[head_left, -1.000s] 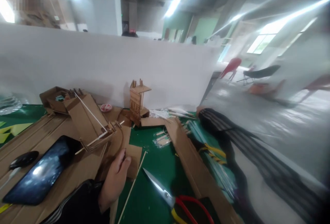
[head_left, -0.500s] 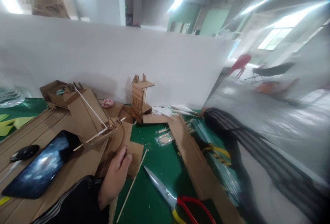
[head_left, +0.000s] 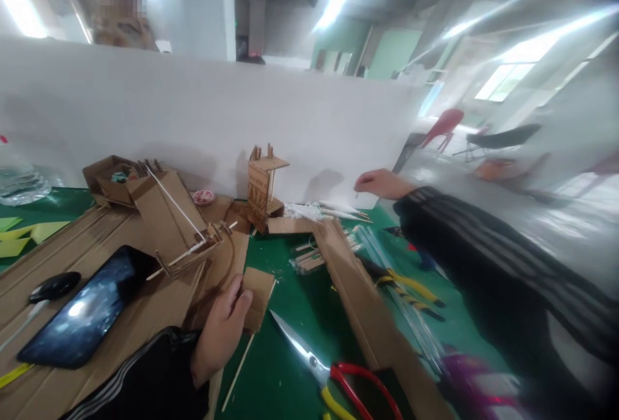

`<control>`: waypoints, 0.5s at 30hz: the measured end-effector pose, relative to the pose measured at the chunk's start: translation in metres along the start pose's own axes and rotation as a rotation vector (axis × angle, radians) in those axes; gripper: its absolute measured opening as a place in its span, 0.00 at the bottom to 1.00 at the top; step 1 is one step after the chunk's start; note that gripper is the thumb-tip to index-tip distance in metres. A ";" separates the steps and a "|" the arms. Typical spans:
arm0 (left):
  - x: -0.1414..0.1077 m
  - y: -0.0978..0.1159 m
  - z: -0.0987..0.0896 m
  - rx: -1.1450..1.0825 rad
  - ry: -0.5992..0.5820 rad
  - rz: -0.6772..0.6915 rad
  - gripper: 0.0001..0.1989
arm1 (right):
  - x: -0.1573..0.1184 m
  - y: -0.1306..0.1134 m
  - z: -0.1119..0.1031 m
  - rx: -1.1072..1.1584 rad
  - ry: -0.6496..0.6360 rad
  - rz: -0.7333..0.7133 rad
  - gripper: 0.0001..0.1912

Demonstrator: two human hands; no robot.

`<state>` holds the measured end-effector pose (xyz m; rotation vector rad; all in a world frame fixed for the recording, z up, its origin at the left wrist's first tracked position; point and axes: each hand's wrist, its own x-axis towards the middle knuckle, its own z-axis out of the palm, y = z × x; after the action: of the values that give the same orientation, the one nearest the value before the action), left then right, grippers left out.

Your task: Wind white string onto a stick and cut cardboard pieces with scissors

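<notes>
My left hand [head_left: 225, 330] is closed on a small square cardboard piece [head_left: 258, 294] above the green table. My right hand [head_left: 380, 184] is raised at the right by the white partition, its fingers pinched together; a tiny thing shows below the fingertips, too small to name. Left of my left hand stands a cardboard build [head_left: 169, 213] with a wooden stick and white string. A small cardboard tower [head_left: 260, 191] stands at the back. Scissors with red and yellow handles [head_left: 314, 363] lie right of my left hand, and a thin stick [head_left: 236, 371] lies between them.
A phone [head_left: 87, 310] and black mouse [head_left: 55, 286] lie on cardboard at left. Long cardboard strip [head_left: 360, 297], wrapped sticks [head_left: 309, 259], pliers [head_left: 411, 284] and clear tubes [head_left: 411, 317] lie at right. A white partition [head_left: 193, 104] runs behind; a person [head_left: 123, 13] is beyond it.
My right hand has come into view and lifted from behind the white sticks, with the sleeve higher. The purple object and pliers are uncovered more. My left hand keeps the cardboard piece.
</notes>
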<state>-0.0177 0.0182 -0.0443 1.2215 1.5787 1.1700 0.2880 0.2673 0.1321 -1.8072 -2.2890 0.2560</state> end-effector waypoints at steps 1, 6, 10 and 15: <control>0.000 0.001 0.000 -0.005 -0.012 0.014 0.22 | -0.002 -0.010 -0.003 0.037 -0.013 -0.028 0.09; -0.001 0.003 -0.002 -0.049 -0.040 0.033 0.22 | -0.028 -0.075 -0.009 0.233 -0.031 -0.220 0.11; 0.001 -0.003 0.000 -0.035 -0.016 0.041 0.25 | -0.045 -0.120 -0.004 0.507 -0.094 -0.344 0.12; -0.001 0.002 0.000 -0.006 -0.053 0.088 0.22 | -0.047 -0.173 0.009 0.678 -0.094 -0.488 0.11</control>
<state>-0.0170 0.0178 -0.0421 1.3188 1.4942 1.1871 0.1346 0.1818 0.1667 -0.9016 -2.2244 0.9038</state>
